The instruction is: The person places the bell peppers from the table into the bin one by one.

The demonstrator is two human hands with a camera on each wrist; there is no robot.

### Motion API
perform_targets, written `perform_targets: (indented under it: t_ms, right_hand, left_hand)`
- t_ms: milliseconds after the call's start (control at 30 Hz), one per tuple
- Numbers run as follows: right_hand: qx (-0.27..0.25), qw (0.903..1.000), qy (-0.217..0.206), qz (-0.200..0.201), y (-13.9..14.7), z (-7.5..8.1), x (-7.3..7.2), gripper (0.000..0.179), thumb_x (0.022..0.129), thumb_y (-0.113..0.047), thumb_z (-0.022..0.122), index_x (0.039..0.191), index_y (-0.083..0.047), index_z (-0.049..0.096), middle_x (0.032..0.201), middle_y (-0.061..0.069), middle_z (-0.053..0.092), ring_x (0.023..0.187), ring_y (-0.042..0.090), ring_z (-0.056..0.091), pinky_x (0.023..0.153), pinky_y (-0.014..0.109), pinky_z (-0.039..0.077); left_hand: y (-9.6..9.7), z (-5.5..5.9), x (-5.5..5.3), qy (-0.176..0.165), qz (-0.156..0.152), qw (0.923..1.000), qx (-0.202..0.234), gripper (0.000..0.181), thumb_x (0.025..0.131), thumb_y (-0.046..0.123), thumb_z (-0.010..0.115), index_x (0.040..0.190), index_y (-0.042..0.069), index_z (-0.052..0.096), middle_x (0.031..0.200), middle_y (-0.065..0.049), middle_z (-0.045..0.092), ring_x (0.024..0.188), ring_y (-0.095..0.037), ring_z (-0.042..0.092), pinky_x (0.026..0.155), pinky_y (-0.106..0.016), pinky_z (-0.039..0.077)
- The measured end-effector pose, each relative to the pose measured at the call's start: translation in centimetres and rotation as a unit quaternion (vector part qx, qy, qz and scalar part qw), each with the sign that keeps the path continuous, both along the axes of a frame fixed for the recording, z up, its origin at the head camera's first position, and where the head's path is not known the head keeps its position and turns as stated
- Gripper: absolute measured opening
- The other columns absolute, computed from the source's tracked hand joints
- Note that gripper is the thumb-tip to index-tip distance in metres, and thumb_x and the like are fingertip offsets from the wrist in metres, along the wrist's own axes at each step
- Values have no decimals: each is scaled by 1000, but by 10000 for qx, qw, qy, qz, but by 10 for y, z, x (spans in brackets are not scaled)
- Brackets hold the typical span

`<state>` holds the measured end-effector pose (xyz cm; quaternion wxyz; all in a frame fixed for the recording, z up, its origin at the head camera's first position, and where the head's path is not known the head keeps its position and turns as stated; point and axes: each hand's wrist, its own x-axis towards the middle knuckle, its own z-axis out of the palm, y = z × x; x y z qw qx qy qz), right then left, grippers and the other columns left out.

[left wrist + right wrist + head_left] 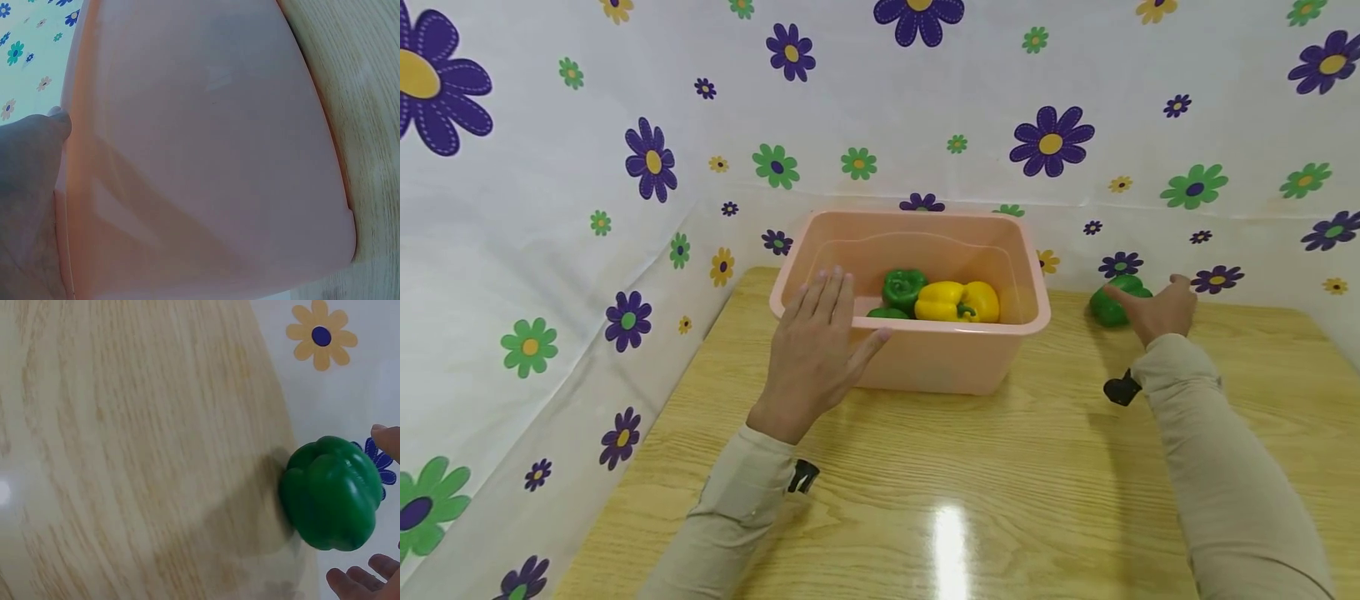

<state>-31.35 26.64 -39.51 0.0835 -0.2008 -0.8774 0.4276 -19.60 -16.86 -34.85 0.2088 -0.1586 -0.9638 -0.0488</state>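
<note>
My left hand (812, 350) lies over the front left rim of a pink plastic bin (925, 358), its fingers straight and its thumb spread out. In the left wrist view the thumb lies along the rim, beside the bin's wall (206, 125). Inside the bin are a green bell pepper (904, 288), yellow bell pepper (940, 302) and another green piece (887, 313), mostly hidden by the front wall. Over at the right, my right hand (1167, 310) is spread beside a green bell pepper (331, 494) on the table, thumb and fingers apart on either side of it.
The bin stands on a wood-grain table (880, 492) near its back edge. A white cloth with printed flowers (955, 92) hangs behind the table and along its left side. Black straps (1122, 388) show at both wrists.
</note>
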Motion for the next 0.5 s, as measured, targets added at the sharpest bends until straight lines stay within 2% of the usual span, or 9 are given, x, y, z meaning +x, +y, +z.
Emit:
perform_targets:
  t_ms: [200,500]
  right_hand:
    - [34,9997,-258,23,0,-8,2,110,90,-54,69,158,6,8,158,36,18,145,50,25,119,58,27]
    - [126,9992,-349,132,-3,-16,-2,106,92,-47,70,157,9,8,156,38,23,144,51,28,117,59,30]
  left_hand:
    - [1,1,0,2,4,10000,-17,87,101,62,46,156,-4,32,160,-22,33,150,-35,27,125,-45,16]
    - [0,1,1,-85,63,9999,-39,86,101,62,45,156,-4,31,162,-21,30,151,-35,26,125,-44,14]
